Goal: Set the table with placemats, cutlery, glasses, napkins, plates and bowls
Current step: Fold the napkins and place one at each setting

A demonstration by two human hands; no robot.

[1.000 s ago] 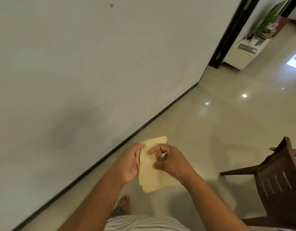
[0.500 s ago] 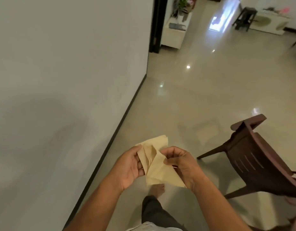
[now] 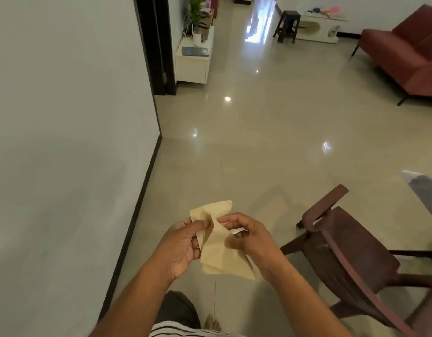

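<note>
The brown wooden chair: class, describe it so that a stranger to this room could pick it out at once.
Start from the glossy beige tiled floor and look to the lower right, just right of the person's right hand. The brown wooden chair stands there, dark, slatted and hard, unlike the padded red sofa far behind.

I see a dark wooden chair [image 3: 351, 254] at lower right on the glossy tiled floor [image 3: 271, 142], with a grey wall [image 3: 64, 142] along the left. Farther back, a white cabinet [image 3: 193, 62] carrying a potted plant [image 3: 195, 13] stands beside a black door frame [image 3: 159, 45]. A dark stool [image 3: 286, 25], a low white table [image 3: 319, 27] and a red sofa [image 3: 409, 54] stand at the far right.
</note>
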